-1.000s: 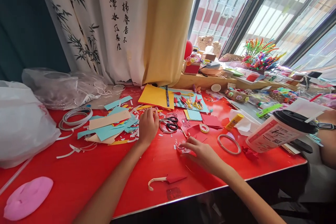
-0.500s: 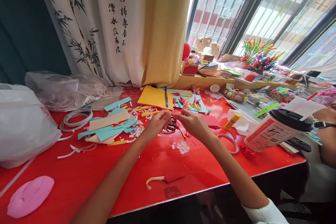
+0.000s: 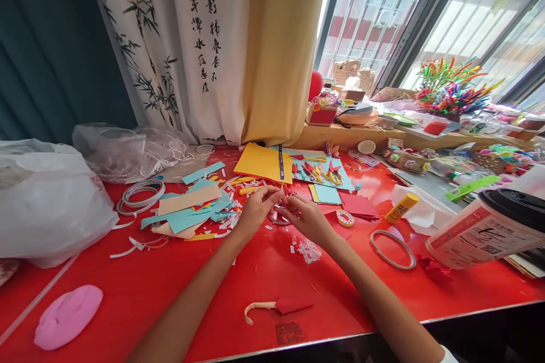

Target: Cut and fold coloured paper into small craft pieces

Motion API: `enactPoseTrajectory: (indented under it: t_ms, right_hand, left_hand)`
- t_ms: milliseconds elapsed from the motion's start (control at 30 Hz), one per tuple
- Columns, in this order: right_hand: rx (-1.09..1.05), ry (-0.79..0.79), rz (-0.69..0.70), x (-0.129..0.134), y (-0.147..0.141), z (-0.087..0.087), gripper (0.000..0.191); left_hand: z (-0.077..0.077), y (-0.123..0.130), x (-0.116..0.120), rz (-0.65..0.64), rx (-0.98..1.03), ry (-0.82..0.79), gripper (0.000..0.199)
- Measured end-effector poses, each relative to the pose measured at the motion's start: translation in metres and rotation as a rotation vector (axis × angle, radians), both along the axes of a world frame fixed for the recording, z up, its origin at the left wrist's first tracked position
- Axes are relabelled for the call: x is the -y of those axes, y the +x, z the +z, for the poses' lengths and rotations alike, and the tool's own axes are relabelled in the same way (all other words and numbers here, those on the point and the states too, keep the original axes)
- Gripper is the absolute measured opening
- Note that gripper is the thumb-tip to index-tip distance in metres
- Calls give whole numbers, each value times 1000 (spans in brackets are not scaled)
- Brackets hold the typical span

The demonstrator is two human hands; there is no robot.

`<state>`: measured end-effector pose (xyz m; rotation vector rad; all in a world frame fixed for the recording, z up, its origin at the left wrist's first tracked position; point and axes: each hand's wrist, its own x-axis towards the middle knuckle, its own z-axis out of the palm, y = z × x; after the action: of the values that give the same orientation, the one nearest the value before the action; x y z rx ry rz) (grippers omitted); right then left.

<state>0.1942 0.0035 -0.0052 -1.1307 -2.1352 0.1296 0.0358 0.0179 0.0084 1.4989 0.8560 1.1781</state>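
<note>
Above the middle of the red table, my left hand (image 3: 259,211) and my right hand (image 3: 310,220) meet with bent fingers. Both pinch a small red paper piece (image 3: 289,189) with a pale tip, mostly hidden by the fingers. Under them, a pair of scissors is largely covered. White paper shreds (image 3: 309,250) lie just below my right hand. Closer to the table's front edge rests a rolled red paper piece with a curled cream stem (image 3: 260,306). A round tape roll (image 3: 344,218) is right of my right hand.
Cut paper strips (image 3: 189,199) are heaped at left, near tape rings (image 3: 140,197) and a white plastic bag (image 3: 51,204). Yellow sheets (image 3: 261,161) lie behind my hands. On the right are a glue stick (image 3: 401,207), a ring (image 3: 392,249) and a tilted paper cup (image 3: 481,232).
The view has swung left, so the table things appear farther right. My hands have come down slightly and still pinch together. The scissors beneath are now more covered.
</note>
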Motion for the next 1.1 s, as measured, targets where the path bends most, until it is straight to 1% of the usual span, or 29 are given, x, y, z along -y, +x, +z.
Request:
enactPoseTrajectory:
  t_ms: [67,167,333,467,533,633,700,733,800,867,933,1033,1100]
  right_hand:
    - [-26,-9,2,1,0,3,26]
    - [-40,-16,16,2,0,5,36]
    - [-12,-43,59,4,1,6,39]
    - [-7,-79,78,6,0,7,38]
    - [-16,-96,79,6,0,7,38]
    - [-43,-112,75,5,1,8,37]
    - [-67,-116,71,3,2,7,36]
    - [-86,-116,66,2,2,7,35]
    - [-138,-114,59,1,4,6,32]
    - [-220,-109,43,-1,6,7,30]
    - [-321,-111,17,-1,9,8,27]
    - [-496,-178,-14,-1,12,12,23]
    - [-600,-252,-8,-1,13,14,24]
  left_hand:
    - [0,1,0,-4,19,-28,31]
    - [1,2,1,2,32,1,27]
    - [4,2,5,7,-4,45,24]
    - [1,0,3,15,-79,84,23]
    - [-2,-3,-1,69,-63,84,23]
    - [-7,-10,-12,217,-20,93,21]
    - [-10,-14,-19,300,-52,116,17]
    - [-11,-16,-21,319,-75,129,15]
    - [-12,-17,-24,299,-120,148,18]
    - [-12,-17,-24,234,-150,155,21]
    - [-12,-16,-22,183,-144,133,19]
    - [-12,-15,-22,147,-139,69,22]
    - [-14,-16,-24,173,-174,66,24]
